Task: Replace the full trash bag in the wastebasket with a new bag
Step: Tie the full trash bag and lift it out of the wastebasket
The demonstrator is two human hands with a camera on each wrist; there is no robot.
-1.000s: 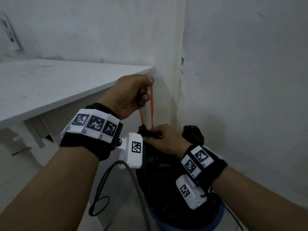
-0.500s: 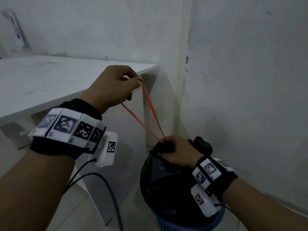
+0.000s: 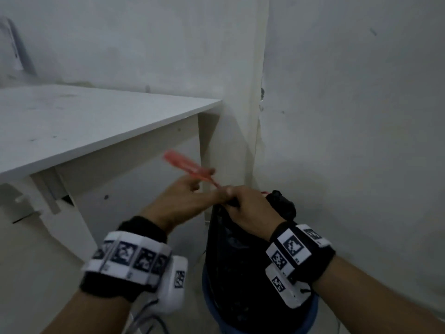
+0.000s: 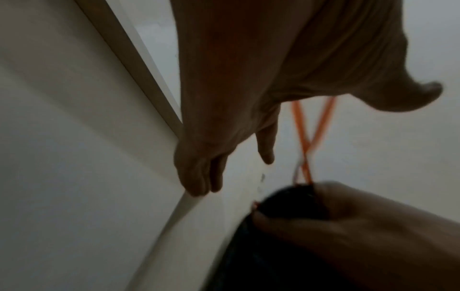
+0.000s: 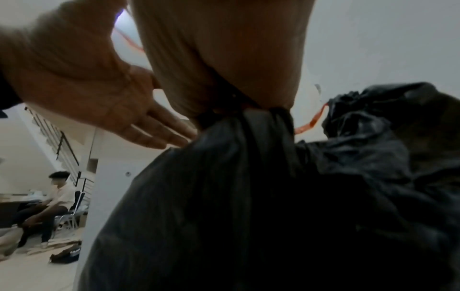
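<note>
A full black trash bag (image 3: 240, 256) stands in a blue wastebasket (image 3: 310, 317) in the room's corner. My right hand (image 3: 243, 206) grips the bag's gathered neck (image 5: 263, 126) from above. A red drawstring (image 3: 187, 167) loops out of that neck, up and to the left, blurred. In the left wrist view the drawstring (image 4: 306, 137) crosses itself and runs up between thumb and palm. My left hand (image 3: 190, 196) is right beside the right hand, its fingers (image 4: 199, 177) straight and the thumb spread. A second bunch of black bag (image 3: 284, 206) sticks up behind my right hand.
A white table (image 3: 72, 126) stands to the left, its side panel (image 3: 134, 196) close to the wastebasket. White walls (image 3: 349, 141) meet in a corner just behind the bag. Cables (image 3: 149, 321) hang below my left wrist. A person (image 5: 49, 200) sits far behind.
My left hand has come down from its raised position to my right hand and its fingers have straightened. The drawstring, taut before, is now a short blurred loop. My right hand keeps its grip.
</note>
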